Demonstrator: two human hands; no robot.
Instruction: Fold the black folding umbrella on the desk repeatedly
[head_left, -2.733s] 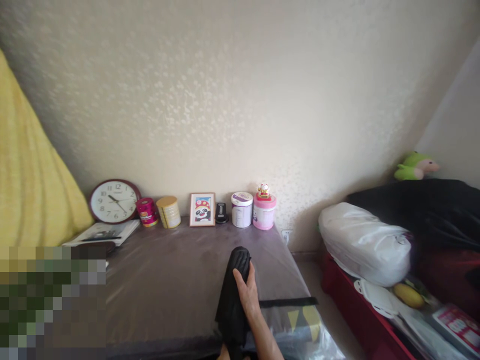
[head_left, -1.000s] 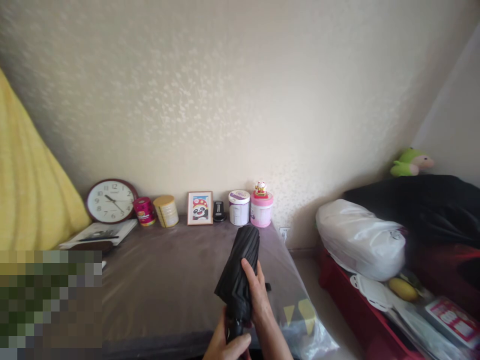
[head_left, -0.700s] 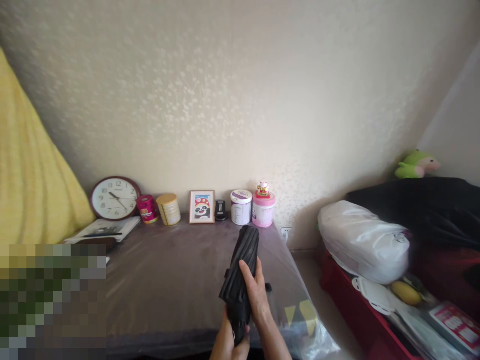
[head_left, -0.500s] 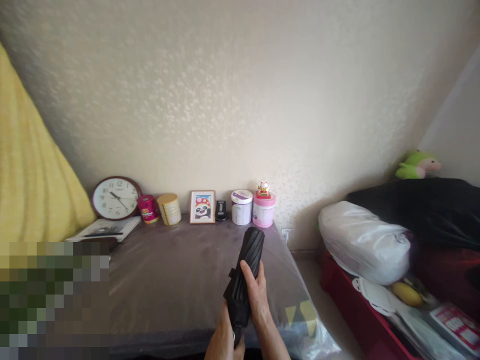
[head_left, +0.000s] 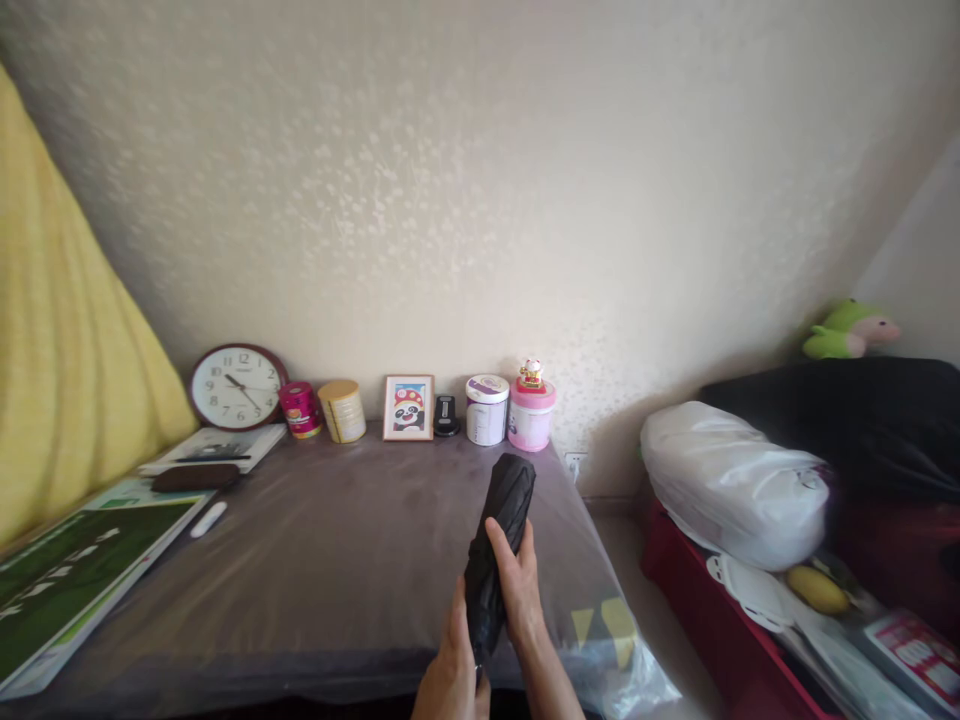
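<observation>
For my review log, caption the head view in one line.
Left hand and right hand hold a folded black umbrella at a table bearing a clock and framed picture.

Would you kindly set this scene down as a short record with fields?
Held item: black folded fabric umbrella, slanted
Left hand: at the umbrella's near end
Right hand: gripping the umbrella's middle
Surface: grey-covered table
Back row, left end: round white-faced clock, magenta cylindrical tin, yellow cylindrical tin
Back row, right end: white cylindrical tub, pink cylindrical tub bearing a cat figurine
</observation>
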